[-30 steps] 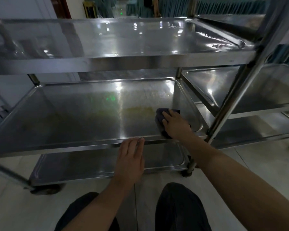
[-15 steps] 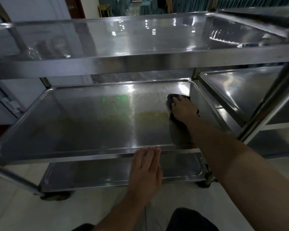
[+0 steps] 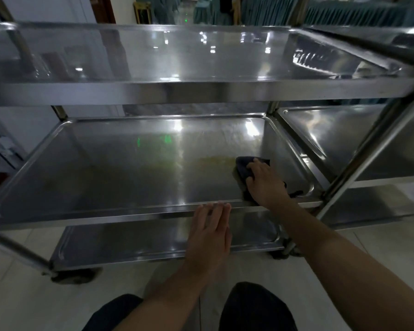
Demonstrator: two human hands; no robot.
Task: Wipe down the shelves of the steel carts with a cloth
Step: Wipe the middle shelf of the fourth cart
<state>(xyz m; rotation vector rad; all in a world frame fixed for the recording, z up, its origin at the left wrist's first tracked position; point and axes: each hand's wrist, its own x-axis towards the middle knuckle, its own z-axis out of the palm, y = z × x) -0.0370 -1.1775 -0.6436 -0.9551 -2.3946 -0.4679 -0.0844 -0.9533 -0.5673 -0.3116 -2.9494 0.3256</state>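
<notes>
A steel cart with three shelves fills the view. On its middle shelf lies a dark cloth near the right end, beside a yellowish smear. My right hand presses down on the cloth with its fingers curled over it, close to the front right corner. My left hand is flat with straight fingers, its fingertips resting against the front rim of the middle shelf. The top shelf is above and the bottom shelf is below my left hand.
A second steel cart stands right against the first on the right, with a slanted post between them. A cart wheel sits on the tiled floor at lower left. My knees show at the bottom edge.
My right hand has drawn the cloth back from the far right corner of the middle shelf toward the front edge. My left hand stays on the front rim.
</notes>
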